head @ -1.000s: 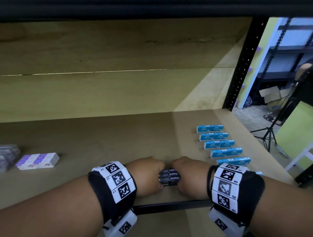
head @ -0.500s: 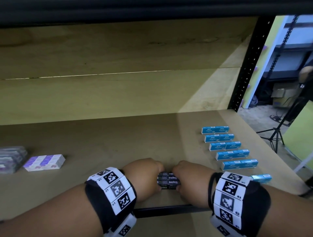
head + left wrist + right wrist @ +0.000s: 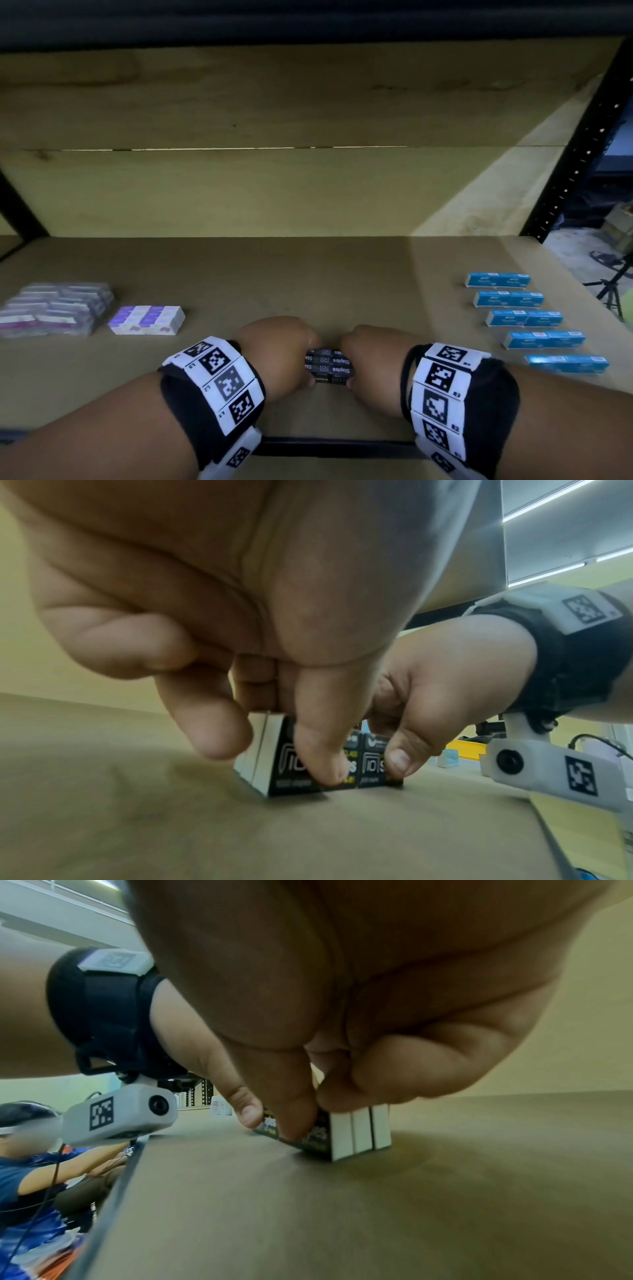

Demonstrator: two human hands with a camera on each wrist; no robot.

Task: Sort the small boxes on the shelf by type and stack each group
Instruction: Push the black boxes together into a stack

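Fingers [image 3: 318,753] curled round black staple boxes [image 3: 329,365]

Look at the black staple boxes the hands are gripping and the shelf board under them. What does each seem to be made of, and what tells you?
Black staple boxes: likely thin printed card, slightly glossy; crisp folded edges and plain white end flaps.
Shelf board: looks like matt brown pressed fibreboard; flat, even, no visible grain. Could be a laminate.

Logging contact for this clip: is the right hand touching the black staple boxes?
Touching. In the right wrist view, the right hand has its fingertips pressed on the black staple boxes, with no gap showing.
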